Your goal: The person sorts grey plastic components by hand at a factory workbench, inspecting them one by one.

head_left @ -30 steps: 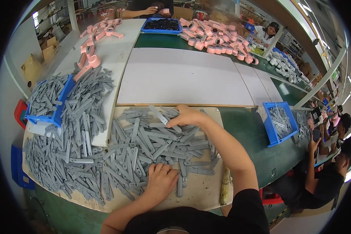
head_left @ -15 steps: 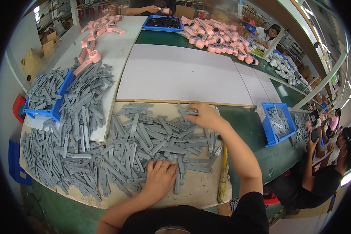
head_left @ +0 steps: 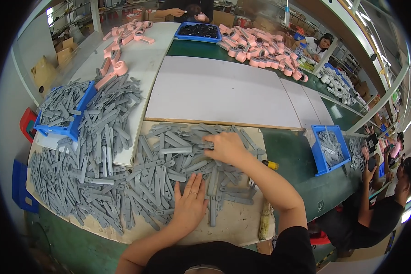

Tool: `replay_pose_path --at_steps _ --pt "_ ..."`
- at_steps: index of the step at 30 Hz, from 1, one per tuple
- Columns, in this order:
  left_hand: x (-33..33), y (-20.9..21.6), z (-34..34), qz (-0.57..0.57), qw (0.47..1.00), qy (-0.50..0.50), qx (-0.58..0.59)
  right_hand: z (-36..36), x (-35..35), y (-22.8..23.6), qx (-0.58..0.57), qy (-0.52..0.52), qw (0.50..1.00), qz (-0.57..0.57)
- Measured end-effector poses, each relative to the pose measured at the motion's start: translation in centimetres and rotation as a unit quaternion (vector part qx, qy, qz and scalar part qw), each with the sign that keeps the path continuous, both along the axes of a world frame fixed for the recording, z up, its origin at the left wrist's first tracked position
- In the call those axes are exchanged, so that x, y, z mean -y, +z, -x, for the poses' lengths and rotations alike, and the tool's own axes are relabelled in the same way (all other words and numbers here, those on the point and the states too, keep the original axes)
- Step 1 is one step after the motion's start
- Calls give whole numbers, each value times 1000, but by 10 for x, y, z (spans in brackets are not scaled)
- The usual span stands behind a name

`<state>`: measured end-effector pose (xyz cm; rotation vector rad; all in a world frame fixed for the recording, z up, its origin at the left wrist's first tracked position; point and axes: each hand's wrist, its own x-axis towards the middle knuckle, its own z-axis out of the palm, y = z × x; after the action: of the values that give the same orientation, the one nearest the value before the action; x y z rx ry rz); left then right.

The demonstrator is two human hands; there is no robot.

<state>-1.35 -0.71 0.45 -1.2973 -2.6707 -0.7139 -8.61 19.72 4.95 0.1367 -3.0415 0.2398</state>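
Many flat grey plastic strips (head_left: 157, 182) with rounded ends and small holes lie heaped over a tan board (head_left: 233, 223). My left hand (head_left: 190, 203) rests on the near side of the heap, fingers stretched out and a ring on one of them. At the heap's far side is my right hand (head_left: 228, 147), its fingers curled down around some grey strips, partly hidden beneath them. A yellow-handled brush (head_left: 265, 219) lies right of the heap, partly covered by my right forearm.
Blue bins of grey strips stand at the left (head_left: 73, 125) and right (head_left: 322, 157). A white panel (head_left: 219, 91) lies ahead. Beyond it are pink handled parts (head_left: 260, 48) and a blue tray (head_left: 198, 36) of black pieces. Co-workers (head_left: 374, 214) sit right and across.
My right hand has come nearer and slightly left, down into the heap. My left hand's fingers have straightened and reach farther forward. The view has shifted a little.
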Motion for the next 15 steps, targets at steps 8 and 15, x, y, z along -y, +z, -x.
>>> replay_pose_path --at_steps 8,15 --pt "1 -10 5 -14 999 28 -36 18 -19 13 -44 -87 994 53" --pt "1 -6 7 11 993 86 -77 17 8 2 9 64 997 41"
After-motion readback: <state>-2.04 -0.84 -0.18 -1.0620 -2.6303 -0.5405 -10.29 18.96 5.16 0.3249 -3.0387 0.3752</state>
